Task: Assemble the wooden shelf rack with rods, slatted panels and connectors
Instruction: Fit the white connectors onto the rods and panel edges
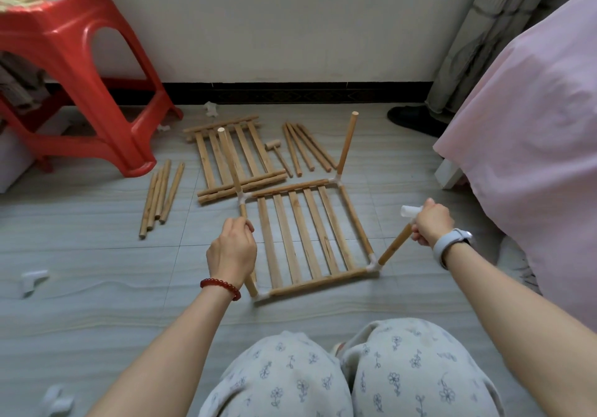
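Note:
A slatted panel point(300, 239) lies flat on the floor with white connectors at its corners. Upright rods rise from the corners: one at the far left point(229, 161), one at the far right point(347, 140). My left hand point(231, 252) grips the near-left upright rod point(250, 282) near its top. My right hand point(431, 222) holds a white connector point(408, 211) on the top of the near-right rod point(395, 245), which leans outward. Two more slatted panels point(234, 158) lie stacked behind.
Loose rods lie at the left point(161, 195) and behind the frame point(307, 148), beside a small wooden mallet point(277, 153). Spare white connectors point(34, 279) are scattered on the floor. A red plastic stool point(80, 71) stands at the left, a pink-covered bed point(533, 125) at the right.

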